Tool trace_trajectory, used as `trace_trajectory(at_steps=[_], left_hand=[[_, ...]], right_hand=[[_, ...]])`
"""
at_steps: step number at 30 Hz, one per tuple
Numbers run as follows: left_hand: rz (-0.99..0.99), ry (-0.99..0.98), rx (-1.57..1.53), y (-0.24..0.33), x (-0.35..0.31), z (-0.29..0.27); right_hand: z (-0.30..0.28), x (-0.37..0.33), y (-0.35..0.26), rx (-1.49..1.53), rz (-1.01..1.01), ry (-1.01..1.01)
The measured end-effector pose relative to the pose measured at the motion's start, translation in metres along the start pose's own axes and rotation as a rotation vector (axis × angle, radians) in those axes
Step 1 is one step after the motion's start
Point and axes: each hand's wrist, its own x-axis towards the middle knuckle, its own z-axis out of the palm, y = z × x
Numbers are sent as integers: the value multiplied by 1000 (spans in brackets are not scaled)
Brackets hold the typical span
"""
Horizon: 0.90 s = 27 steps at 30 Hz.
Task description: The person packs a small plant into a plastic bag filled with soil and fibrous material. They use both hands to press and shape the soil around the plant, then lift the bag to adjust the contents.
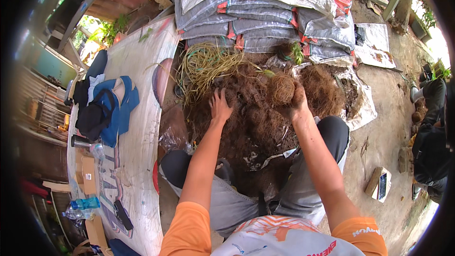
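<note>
My right hand [299,100] is closed around the side of a round ball of brown fibre [281,89], which has string-like strands over its surface. A short green shoot [268,72] shows at the ball's upper left. With its fingers spread, my left hand [220,106] rests at the left part of a heap of dark brown fibre and soil [251,97]. Just beyond that hand lies a tangled bundle of pale yellow-green strands [206,68]. A looser clump of brown fibre [322,89] sits to the right of my right hand.
Stacked grey sacks [265,23] stand behind the heap. Another fibre ball with green leaves [296,53] lies before them. On the left, a white board [137,161] carries blue clothing [121,114], a black cap and bottles. A phone on a block [381,186] and a seated person [431,137] are at right.
</note>
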Motion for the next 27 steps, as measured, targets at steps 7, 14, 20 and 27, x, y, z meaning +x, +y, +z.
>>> trace_trajectory(at_steps=[7, 14, 20, 27], left_hand=[[2, -302, 73, -2, 46, 33], [-9, -176, -56, 1, 47, 10], [-182, 41, -384, -16, 65, -21], [-225, -230, -269, -8, 62, -4]], right_hand=[[3, -1, -5, 123, -48, 41], [3, -4, -17, 87, -72, 65], [5, 6, -5, 96, -26, 59], [-1, 12, 3, 82, -19, 111]])
